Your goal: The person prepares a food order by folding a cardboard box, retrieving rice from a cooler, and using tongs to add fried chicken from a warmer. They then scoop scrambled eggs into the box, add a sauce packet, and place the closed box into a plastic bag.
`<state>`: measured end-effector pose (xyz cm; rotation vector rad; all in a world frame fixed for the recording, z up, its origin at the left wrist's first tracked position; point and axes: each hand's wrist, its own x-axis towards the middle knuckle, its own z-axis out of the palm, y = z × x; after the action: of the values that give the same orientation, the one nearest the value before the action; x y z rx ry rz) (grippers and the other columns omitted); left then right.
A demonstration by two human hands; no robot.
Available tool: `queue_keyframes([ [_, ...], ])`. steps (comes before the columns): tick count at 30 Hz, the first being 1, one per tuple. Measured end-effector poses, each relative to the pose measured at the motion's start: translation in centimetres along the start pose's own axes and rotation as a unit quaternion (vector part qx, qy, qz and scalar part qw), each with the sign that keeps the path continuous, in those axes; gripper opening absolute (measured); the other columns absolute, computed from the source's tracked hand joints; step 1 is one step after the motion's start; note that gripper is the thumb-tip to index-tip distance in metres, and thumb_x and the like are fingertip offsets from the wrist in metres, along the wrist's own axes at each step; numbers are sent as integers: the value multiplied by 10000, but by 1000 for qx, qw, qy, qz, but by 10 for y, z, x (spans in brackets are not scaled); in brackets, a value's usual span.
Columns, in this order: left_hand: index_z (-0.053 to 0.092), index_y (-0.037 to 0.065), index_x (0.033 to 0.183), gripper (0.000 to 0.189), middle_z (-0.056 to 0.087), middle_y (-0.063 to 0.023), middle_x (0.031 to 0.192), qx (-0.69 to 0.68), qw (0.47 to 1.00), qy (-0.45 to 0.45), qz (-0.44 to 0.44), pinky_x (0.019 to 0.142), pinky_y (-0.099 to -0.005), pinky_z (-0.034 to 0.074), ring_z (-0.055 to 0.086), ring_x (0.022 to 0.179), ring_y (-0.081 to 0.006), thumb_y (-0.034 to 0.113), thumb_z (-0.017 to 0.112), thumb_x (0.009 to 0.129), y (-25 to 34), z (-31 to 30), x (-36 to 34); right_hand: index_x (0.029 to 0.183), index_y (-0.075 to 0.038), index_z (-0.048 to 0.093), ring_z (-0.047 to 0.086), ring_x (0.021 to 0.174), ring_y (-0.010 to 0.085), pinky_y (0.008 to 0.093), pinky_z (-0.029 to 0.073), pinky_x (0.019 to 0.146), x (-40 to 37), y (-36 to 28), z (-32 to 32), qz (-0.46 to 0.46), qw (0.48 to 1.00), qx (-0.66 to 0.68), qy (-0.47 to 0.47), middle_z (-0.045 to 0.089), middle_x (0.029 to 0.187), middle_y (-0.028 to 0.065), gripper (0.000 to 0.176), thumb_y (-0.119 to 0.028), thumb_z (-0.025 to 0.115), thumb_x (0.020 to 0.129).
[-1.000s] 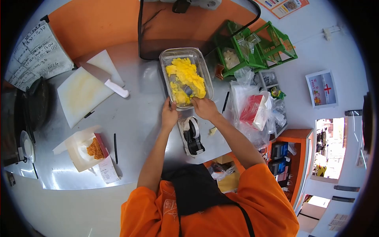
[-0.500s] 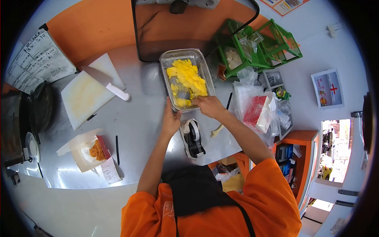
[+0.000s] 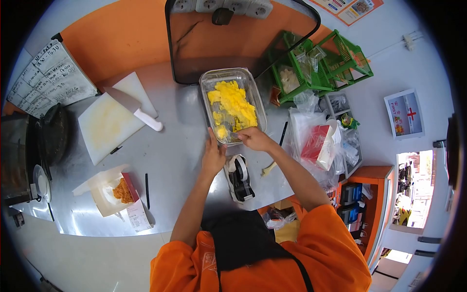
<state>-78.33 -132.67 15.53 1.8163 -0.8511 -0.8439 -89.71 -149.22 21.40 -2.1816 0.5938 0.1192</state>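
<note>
A clear rectangular container [image 3: 260, 102] holds yellow, scrambled-egg-like food [image 3: 232, 102] on the steel counter. My left hand [image 3: 213, 156] rests against the container's near left corner, its fingers along the wall. At the near right side, my right hand [image 3: 254, 138] is closed round the handle of a utensil [image 3: 232, 135] whose end reaches into the food. The utensil's exact shape is hard to make out. Just below the container stands a black tape dispenser [image 3: 239, 179] with a roll of tape.
White cutting boards [image 3: 104, 124] with a knife [image 3: 146, 118] lie at the left. Nearer is an open box [image 3: 109, 198] with fried food. Green baskets [image 3: 311, 73], plastic bags [image 3: 306, 121] and a red-white box [image 3: 317, 143] are at the right. A black-framed mesh screen [image 3: 171, 58] stands behind.
The view has shifted slightly, so the counter items appear a little lower. My right hand and the utensil have moved towards the container's near left corner, and the food's shape has changed somewhat.
</note>
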Motion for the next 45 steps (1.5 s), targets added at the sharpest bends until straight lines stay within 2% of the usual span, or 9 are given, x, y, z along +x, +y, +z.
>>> queue_keyframes([
  [4,20,136,1501,756,330,-243,1392,145,989,6,17,877,-471,480,509,1149,-415,291,501,938,8,-3,-2,879,-15,637,412,505,76,247,356,467,10,21,-8,105,981,138,-86,482,588,-13,228,-169,495,969],
  [7,68,165,1503,714,267,-243,1441,185,982,-29,-10,909,-485,468,470,1199,-430,307,485,941,21,-9,-5,914,-44,637,349,446,64,232,270,391,10,10,-14,217,944,228,-95,482,597,-17,207,-191,504,974],
  [11,133,176,1497,680,275,-246,1433,173,985,-21,-6,925,-487,458,462,1201,-437,304,495,935,23,-9,-5,972,-66,625,289,420,58,228,219,367,13,16,-18,265,893,344,-118,447,603,-18,181,-205,509,972],
  [16,230,171,1479,668,274,-245,1438,207,978,-8,16,939,-508,437,399,1251,-445,306,537,901,31,-17,-7,973,-57,607,266,425,48,212,198,361,13,14,-22,275,867,395,-126,394,589,-29,179,-216,525,969],
  [21,336,167,1446,629,218,-237,1484,314,938,72,128,1011,-548,350,306,1300,-461,330,546,877,37,-25,-5,978,-41,612,280,441,50,218,217,367,4,16,-22,255,900,343,-92,420,606,-18,197,-215,521,971],
  [31,391,165,1422,594,173,-237,1508,316,937,55,137,1056,-546,290,246,1330,-474,355,534,879,27,-21,0,926,-21,636,335,470,68,240,258,388,-14,20,-28,250,908,334,-42,451,616,-8,181,-150,512,954],
  [37,405,113,1410,579,165,-238,1514,355,921,53,151,1055,-552,284,243,1339,-459,329,509,884,27,-17,2,779,-35,578,336,468,68,237,255,388,-14,15,-26,251,906,338,-33,442,603,-11,220,-142,501,956],
  [40,397,109,1415,580,155,-233,1520,376,914,44,147,1057,-553,278,243,1344,-451,331,489,888,26,-14,1,774,-33,576,331,466,65,235,251,386,-14,11,-23,253,904,344,-23,439,600,-13,225,-144,503,956],
  [45,370,121,1434,595,146,-235,1523,378,915,35,136,1067,-551,263,241,1352,-444,346,472,893,27,-16,2,923,-10,624,327,468,58,234,246,388,-17,28,-24,241,899,362,-43,439,601,-18,187,-152,509,958],
])
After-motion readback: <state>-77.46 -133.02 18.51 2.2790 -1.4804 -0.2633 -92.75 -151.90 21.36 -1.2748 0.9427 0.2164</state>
